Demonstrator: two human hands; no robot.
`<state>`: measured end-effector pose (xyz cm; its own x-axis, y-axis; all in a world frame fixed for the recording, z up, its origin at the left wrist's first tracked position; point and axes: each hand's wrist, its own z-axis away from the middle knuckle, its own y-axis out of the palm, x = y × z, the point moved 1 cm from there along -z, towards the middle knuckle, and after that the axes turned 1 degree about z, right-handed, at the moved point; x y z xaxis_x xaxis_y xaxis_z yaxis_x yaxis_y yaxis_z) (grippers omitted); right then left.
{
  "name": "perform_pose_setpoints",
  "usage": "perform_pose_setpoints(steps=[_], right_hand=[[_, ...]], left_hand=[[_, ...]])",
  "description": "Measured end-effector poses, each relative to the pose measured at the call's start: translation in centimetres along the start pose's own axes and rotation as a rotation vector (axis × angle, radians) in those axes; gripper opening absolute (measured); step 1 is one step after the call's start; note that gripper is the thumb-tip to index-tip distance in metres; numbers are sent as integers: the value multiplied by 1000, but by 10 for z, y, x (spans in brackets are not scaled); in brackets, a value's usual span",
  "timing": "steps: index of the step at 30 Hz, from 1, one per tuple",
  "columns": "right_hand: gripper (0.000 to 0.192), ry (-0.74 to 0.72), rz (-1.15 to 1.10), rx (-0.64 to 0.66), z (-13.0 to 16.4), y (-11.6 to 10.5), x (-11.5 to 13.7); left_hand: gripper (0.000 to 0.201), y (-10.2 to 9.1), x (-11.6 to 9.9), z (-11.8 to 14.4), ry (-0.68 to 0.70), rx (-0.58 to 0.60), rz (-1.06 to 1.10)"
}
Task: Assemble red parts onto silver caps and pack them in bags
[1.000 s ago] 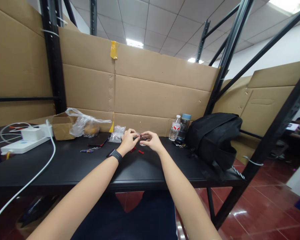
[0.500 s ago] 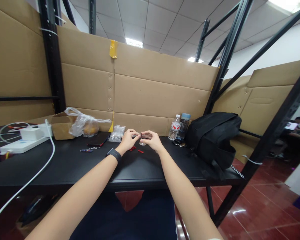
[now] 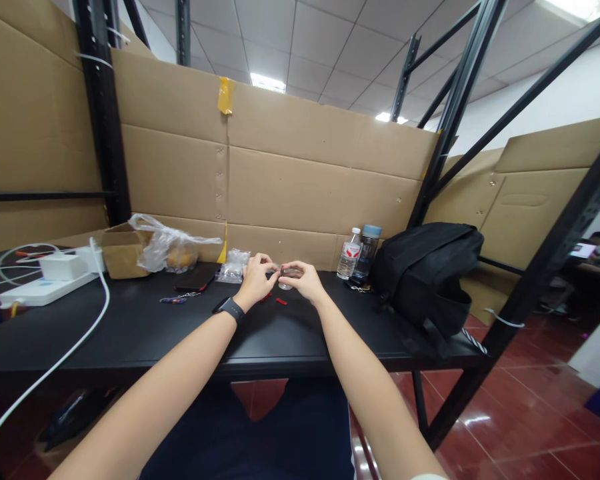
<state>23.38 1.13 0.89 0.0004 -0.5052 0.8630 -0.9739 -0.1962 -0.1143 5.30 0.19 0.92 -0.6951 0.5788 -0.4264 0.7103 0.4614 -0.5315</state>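
Observation:
Over the black tabletop, my two hands meet fingertip to fingertip. My left hand, with a dark watch on its wrist, is closed in a pinch; what its fingertips hold is too small to make out. My right hand is curled with thumb and fingers about a small clear container, whose lower end shows below the fingers. A tiny dark red bit shows between the hands. Just below lies a small red piece, with more red bits partly hidden by my left hand.
Left of my hands are a clear plastic packet, a dark phone-like slab, a keychain, a tied plastic bag and a white power strip. Right are a water bottle, a blue-capped bottle and a black backpack.
My left hand's fingers have shifted and lifted slightly, with the wrist turning a little. The right hand stays almost in place, and the things on the table lie as before.

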Motion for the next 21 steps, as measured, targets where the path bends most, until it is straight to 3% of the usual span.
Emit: perform_pose_setpoints(steps=[7,17,21], right_hand=[[54,28,-28,-27,3,4,4],[54,45,-125,-6,6,5,6],[56,42,-135,-8,5,4,6]], left_hand=[[11,-3,-3,0,56,-39,-12],[15,7,11,-4,-25,-19,173],[15,3,6,-2,34,-24,79]])
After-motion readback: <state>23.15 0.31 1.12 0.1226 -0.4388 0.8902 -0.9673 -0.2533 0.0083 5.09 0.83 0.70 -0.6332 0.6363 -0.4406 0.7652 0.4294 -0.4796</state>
